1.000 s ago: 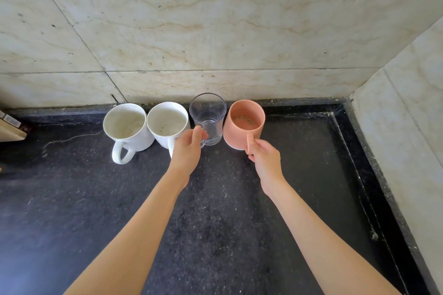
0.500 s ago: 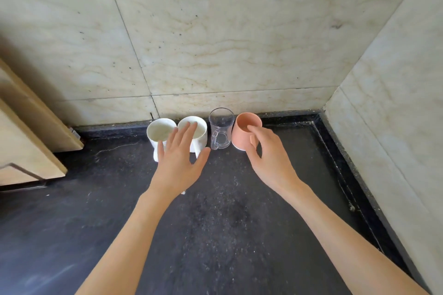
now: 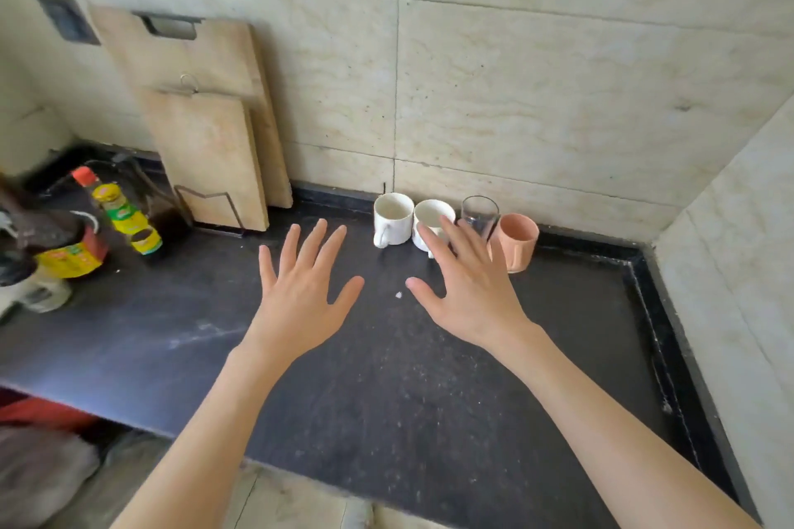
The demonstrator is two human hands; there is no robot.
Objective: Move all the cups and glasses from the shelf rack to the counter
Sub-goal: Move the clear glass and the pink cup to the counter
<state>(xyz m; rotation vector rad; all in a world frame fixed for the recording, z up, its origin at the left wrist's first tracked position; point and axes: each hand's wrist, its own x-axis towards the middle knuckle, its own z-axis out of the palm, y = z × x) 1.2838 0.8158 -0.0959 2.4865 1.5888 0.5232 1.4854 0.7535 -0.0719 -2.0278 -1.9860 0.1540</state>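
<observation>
1. Four vessels stood in a row at the back of the dark worktop (image 3: 386, 378), against the tiled wall: a white mug (image 3: 392, 217), a second white mug (image 3: 431, 214), a clear glass (image 3: 479, 212) and a pink cup (image 3: 517, 240), each just beside the next.
2. The left hand (image 3: 300, 292) hovered palm-down over the worktop, fingers spread, its grip holding nothing.
3. The right hand (image 3: 472, 292) was likewise spread and empty, its fingertips overlapping the second mug and glass in view.
4. Two wooden cutting boards (image 3: 206, 129) leaned on the wall at left, with sauce bottles (image 3: 124, 215) nearby.
</observation>
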